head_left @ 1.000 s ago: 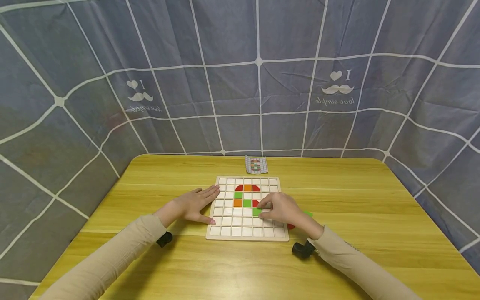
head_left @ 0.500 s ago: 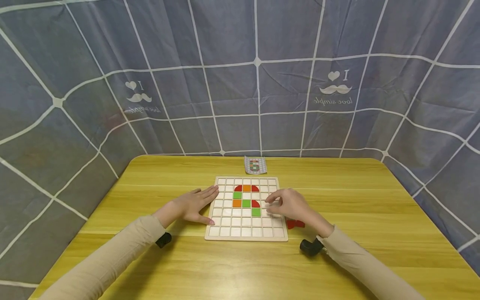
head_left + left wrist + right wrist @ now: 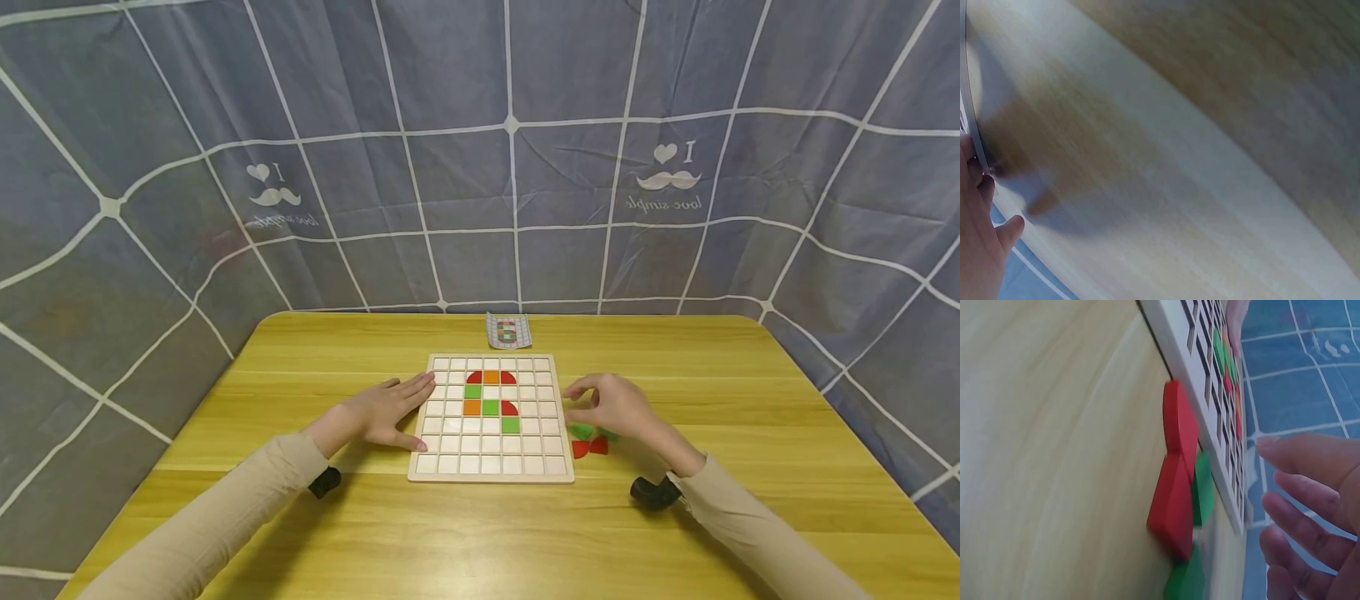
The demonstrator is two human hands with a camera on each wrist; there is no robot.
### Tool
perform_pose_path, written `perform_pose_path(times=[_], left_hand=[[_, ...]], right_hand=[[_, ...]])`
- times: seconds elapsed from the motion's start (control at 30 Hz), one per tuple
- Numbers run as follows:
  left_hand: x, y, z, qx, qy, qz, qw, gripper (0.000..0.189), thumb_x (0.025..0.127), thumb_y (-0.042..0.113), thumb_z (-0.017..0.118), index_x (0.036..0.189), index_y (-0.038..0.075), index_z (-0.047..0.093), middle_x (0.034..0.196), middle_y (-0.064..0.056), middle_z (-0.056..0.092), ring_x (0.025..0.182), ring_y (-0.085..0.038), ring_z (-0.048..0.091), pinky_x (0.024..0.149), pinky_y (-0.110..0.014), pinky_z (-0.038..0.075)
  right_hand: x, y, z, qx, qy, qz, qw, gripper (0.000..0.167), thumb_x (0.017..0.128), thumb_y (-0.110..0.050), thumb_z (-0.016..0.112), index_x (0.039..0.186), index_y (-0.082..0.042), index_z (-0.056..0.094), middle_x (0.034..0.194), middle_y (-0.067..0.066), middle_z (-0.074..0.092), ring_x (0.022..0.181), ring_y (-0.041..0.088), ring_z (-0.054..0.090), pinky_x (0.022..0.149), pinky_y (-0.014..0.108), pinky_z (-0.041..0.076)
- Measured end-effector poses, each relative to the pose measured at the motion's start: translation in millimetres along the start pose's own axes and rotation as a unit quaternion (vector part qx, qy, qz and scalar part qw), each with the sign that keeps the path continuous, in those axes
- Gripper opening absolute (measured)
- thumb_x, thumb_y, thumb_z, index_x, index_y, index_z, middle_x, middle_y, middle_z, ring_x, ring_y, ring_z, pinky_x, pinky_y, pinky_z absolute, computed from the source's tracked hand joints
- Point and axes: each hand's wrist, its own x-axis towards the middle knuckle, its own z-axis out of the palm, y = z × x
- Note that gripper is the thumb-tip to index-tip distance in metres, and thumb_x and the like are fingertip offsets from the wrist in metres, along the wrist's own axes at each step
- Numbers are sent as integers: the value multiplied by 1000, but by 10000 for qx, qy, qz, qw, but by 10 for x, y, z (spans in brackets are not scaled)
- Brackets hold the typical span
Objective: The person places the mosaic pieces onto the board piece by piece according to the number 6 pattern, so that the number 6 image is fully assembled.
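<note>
A square wooden grid board (image 3: 491, 479) lies on the table, holding several red, orange and green tiles. The lowest of them is a green square tile (image 3: 510, 425), just below a red rounded tile (image 3: 509, 409). My left hand (image 3: 381, 414) rests with spread fingers along the board's left edge. Off the right edge, my right hand (image 3: 618, 407) hovers with loosely bent fingers and nothing between them. Loose below it lie two red tiles (image 3: 598, 446) and a green tile (image 3: 581, 432). In the right wrist view a second green tile (image 3: 1188, 578) shows, partly cut off by the frame.
Behind the board lies a small printed card (image 3: 508, 332) with a coloured pattern on a grid. The wooden table (image 3: 480, 542) runs back to a grey-blue curtain (image 3: 457, 267) with white lines. Black wrist mounts (image 3: 655, 493) hang under both forearms.
My right hand has let go of the green tile in the board and moved right, past the edge, over the loose tiles. My left hand has stayed in place.
</note>
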Motion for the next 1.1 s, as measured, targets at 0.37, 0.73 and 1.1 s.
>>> perform_pose_path(times=[0.37, 0.73, 1.1], left_hand=[[-4, -3, 7, -8, 61, 45, 10000, 102, 85, 69, 51, 155, 5, 12, 163, -13, 6, 150, -30, 13, 119, -53, 20], [-9, 2, -10, -47, 29, 43, 10000, 102, 86, 69, 51, 155, 5, 12, 163, -13, 5, 150, -30, 13, 119, -53, 20], [-14, 3, -25, -70, -1, 23, 10000, 102, 85, 70, 51, 155, 5, 12, 163, -13, 5, 150, -29, 12, 119, -53, 19]], right_hand=[[-170, 190, -120, -72, -8, -29, 10000, 33, 74, -34, 82, 99, -13, 75, 91, 1, 73, 54, 4, 50, 46, 21, 39], [-285, 343, -215, -356, -408, -359, 9979, 31, 72, -38, 82, 96, -18, 74, 88, -5, 72, 57, 0, 48, 53, 19, 41], [-333, 391, -231, -56, -1054, -732, 9917, 24, 75, -34, 81, 94, -21, 75, 84, -9, 65, 58, 0, 45, 51, 19, 39]])
